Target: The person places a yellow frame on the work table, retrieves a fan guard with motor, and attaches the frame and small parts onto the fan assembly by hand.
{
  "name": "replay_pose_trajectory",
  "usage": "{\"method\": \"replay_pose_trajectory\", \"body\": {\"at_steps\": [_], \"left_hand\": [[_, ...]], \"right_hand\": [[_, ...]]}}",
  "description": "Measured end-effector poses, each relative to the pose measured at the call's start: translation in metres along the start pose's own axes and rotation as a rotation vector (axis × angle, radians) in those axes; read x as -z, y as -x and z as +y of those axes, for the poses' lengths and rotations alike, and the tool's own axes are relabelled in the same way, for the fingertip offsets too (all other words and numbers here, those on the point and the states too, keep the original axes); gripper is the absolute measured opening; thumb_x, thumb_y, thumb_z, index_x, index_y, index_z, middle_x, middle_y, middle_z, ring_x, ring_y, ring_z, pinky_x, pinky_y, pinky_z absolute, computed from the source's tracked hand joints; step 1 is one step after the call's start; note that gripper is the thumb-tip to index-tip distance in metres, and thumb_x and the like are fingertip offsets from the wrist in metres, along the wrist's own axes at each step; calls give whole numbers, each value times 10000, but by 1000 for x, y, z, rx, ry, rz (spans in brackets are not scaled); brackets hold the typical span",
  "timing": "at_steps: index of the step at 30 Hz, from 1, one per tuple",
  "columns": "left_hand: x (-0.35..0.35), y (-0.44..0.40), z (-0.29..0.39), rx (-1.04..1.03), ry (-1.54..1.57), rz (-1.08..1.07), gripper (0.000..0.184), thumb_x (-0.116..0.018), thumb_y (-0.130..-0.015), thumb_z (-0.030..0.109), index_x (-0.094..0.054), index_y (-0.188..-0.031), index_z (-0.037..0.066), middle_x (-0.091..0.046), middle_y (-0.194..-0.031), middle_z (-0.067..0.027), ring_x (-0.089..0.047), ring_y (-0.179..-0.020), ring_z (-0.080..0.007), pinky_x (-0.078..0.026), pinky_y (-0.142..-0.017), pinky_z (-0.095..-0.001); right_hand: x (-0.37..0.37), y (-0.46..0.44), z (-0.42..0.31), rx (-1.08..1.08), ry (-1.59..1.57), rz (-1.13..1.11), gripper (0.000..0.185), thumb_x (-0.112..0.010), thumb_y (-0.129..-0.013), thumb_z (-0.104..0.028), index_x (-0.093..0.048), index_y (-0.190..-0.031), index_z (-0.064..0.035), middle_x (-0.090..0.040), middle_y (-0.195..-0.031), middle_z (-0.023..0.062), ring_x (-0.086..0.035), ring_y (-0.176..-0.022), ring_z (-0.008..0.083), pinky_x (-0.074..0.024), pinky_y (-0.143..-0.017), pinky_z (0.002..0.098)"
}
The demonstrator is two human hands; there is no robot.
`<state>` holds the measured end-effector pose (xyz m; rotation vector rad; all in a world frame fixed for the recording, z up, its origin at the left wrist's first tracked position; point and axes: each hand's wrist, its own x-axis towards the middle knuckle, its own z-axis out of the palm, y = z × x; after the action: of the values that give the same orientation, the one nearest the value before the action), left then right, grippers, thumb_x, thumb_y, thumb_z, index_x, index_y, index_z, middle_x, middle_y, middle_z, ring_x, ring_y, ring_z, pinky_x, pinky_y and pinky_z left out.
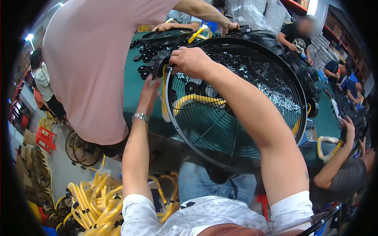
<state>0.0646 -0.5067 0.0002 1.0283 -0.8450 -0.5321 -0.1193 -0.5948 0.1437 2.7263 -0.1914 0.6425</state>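
A large round black fan cage (236, 131) stands tilted in front of me, leaning on the table edge, with a yellow tube stand (197, 98) seen through its wires. My right hand (191, 61) is closed at the upper left rim, its fingers curled beside a black round knob (160, 66); what lies under the fingertips is hidden. Just below that knob is my left hand (149, 90), with its fingers stretched upward and somewhat apart. The fingertips come close to the knob, but contact is unclear. Several loose black knobs (146, 59) lie on the green table (134, 90) beyond.
A person in a pink shirt (90, 70) stands close on my left, one arm reaching across the table. Another fan ring (167, 35) lies farther back. Yellow tubes (98, 204) are piled at lower left. Other people work to the right, one with a grey sleeve (348, 173) nearby.
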Motion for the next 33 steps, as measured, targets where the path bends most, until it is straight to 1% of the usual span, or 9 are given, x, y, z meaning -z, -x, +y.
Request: {"method": "replay_pose_trajectory", "body": {"at_steps": [4,8,11,13,15,21,25,29,33], "left_hand": [[18,-5,15,237,-378,30,523,-524,-949,450,-570,-1206,-3,-663,-1021,-96,-619,-880,-173,-501,-748,-328],[-35,-43,99,-51,-319,-8,554,-534,-899,547,-666,-955,13,-696,-914,-104,-634,-740,-207,-497,-669,-329],[-58,-74,125,-91,-932,-187,568,-512,-912,520,-685,-934,-21,-691,-845,-106,-636,-765,-193,-484,-698,-304],[-71,-76,117,-78,-1332,-153,734,-447,-863,634,-690,-863,-58,-649,-869,-281,-639,-918,-398,-478,-824,-411],[-64,-72,118,97,-1141,-305,617,-470,-914,524,-674,-970,-55,-674,-949,-235,-654,-948,-328,-484,-832,-377],[-50,18,82,-370,-135,-216,322,-465,-987,221,-606,-1180,6,-580,-1272,-100,-531,-1159,-172,-417,-964,-306],[-28,5,106,-319,-282,-280,303,-498,-978,170,-598,-1215,10,-609,-1234,-91,-535,-1162,-169,-383,-1011,-284],[-65,-42,137,-257,-733,-193,402,-534,-959,357,-657,-1069,-9,-683,-924,-70,-604,-833,-139,-453,-727,-279],[-75,-62,125,-269,-1329,-291,622,-472,-898,553,-673,-869,-35,-641,-814,-257,-602,-781,-424,-454,-737,-439]], "right_hand": [[-3,-1,0,15,-2,18,283,-666,-806,-351,-667,-958,-112,-611,-954,17,-592,-981,215,-517,-786,336],[0,0,0,-4,8,8,288,-665,-804,-353,-671,-967,-115,-614,-962,12,-590,-983,216,-517,-787,335],[-2,2,0,4,1,21,290,-663,-804,-347,-671,-981,-117,-617,-977,6,-588,-984,216,-518,-788,336],[-6,0,3,2,-1,26,284,-661,-805,-340,-669,-983,-119,-620,-987,2,-587,-984,216,-519,-786,337],[-9,1,6,-10,-20,24,251,-652,-816,-328,-669,-958,-121,-625,-1018,-3,-587,-1002,216,-520,-796,348],[-1,-2,9,-15,-37,-44,270,-645,-832,-356,-681,-970,-127,-630,-1040,8,-588,-1039,224,-518,-829,372],[5,-1,4,1,2,-75,315,-645,-821,-398,-652,-991,-134,-619,-996,25,-592,-1019,223,-529,-796,372],[44,6,-3,30,48,-362,371,-692,-799,-394,-643,-1029,-107,-651,-1032,81,-637,-1002,270,-541,-786,398],[112,56,-6,111,60,-250,324,-620,-865,-356,-646,-997,-62,-660,-979,101,-649,-945,288,-534,-758,403]]}}
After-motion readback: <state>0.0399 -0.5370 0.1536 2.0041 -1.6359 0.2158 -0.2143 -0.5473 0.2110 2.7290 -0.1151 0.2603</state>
